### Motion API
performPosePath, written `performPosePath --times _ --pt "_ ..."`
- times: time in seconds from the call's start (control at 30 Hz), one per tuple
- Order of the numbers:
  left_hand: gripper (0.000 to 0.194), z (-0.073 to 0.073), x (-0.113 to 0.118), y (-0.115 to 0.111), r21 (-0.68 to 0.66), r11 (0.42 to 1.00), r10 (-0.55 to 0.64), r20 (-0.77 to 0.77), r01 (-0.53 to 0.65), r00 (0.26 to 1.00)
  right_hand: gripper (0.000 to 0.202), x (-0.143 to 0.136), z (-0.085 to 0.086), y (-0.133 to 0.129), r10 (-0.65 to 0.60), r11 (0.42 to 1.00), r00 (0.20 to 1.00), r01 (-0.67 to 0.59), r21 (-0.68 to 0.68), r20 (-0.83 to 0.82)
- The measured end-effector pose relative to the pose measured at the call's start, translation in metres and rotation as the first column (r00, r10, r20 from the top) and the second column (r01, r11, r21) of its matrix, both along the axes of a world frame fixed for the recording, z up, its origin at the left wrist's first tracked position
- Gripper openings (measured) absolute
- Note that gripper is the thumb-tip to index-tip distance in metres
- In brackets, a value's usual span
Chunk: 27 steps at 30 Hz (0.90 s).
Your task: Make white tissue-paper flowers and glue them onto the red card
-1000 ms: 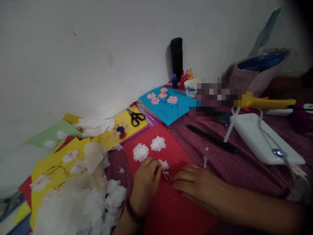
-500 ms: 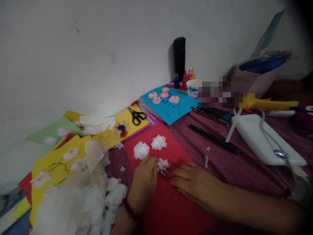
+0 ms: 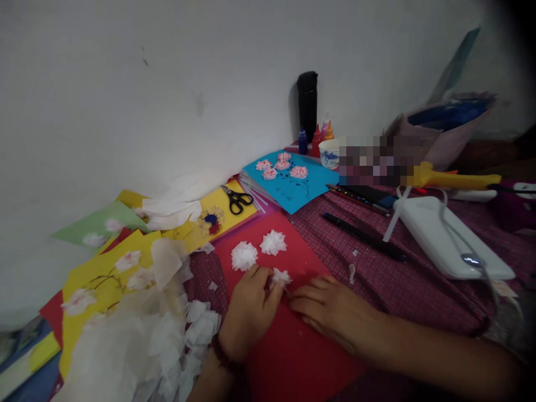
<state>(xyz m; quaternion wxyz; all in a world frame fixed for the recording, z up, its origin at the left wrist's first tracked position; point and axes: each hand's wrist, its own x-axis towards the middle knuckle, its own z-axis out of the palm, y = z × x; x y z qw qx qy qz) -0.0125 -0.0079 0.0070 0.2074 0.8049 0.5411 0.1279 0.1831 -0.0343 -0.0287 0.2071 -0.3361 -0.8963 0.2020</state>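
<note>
A white tissue-paper flower [image 3: 280, 276] sits on the red card [image 3: 304, 352]. My left hand [image 3: 251, 304] is closed on the near left side of this flower, its thumb partly covering the petals. From the right, my right hand [image 3: 335, 312] rests on the card with its fingers stretched toward the flower and slightly apart. Its fingertips are close to the near edge of the petals; whether they touch is hard to see. Two fuller white paper flowers, one at the left [image 3: 244, 255] and one farther back [image 3: 273, 242], lie on the same card.
Loose white tissue pieces [image 3: 121, 346] pile up at the left over yellow card [image 3: 84, 279]. Black scissors [image 3: 237, 200] and a blue flower card [image 3: 293, 195] lie behind. At the right are a black pen [image 3: 364, 237], a white power bank [image 3: 450, 240] and a yellow-handled tool [image 3: 456, 178].
My left thumb has moved right and now covers more of the small flower. My right hand stays in nearly the same place. The whole view has shifted slightly.
</note>
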Motion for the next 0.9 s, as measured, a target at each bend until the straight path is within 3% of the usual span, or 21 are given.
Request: performPosePath --times 0.2,0.33,0.57,0.77,0.9 --pt "0.026 -0.005 0.001 -0.001 0.016 1.0 -0.013 0.001 0.013 1.0 0.023 -0.001 0.0 0.0 -0.005 1.0 1.0 0.005 -0.003 -0.009" --pt "0.02 -0.011 0.006 0.001 0.061 0.997 0.05 -0.096 -0.044 0.994 0.022 -0.002 -0.003 0.0 -0.019 1.0 1.0 0.019 0.007 -0.021" --pt "0.015 -0.014 0.005 0.006 0.073 0.997 0.035 -0.133 -0.026 0.991 0.023 0.001 0.003 -0.001 0.003 1.0 0.999 -0.004 -0.018 -0.035" --pt "0.015 -0.011 0.007 0.005 0.059 0.997 0.053 -0.094 -0.048 0.994 0.025 0.012 0.007 -0.013 0.012 0.996 0.991 -0.022 -0.081 -0.131" --pt "0.019 -0.008 0.0 0.009 0.031 0.999 0.009 0.042 -0.01 0.999 0.025 0.015 0.012 -0.021 -0.009 0.994 0.983 -0.012 -0.111 -0.182"
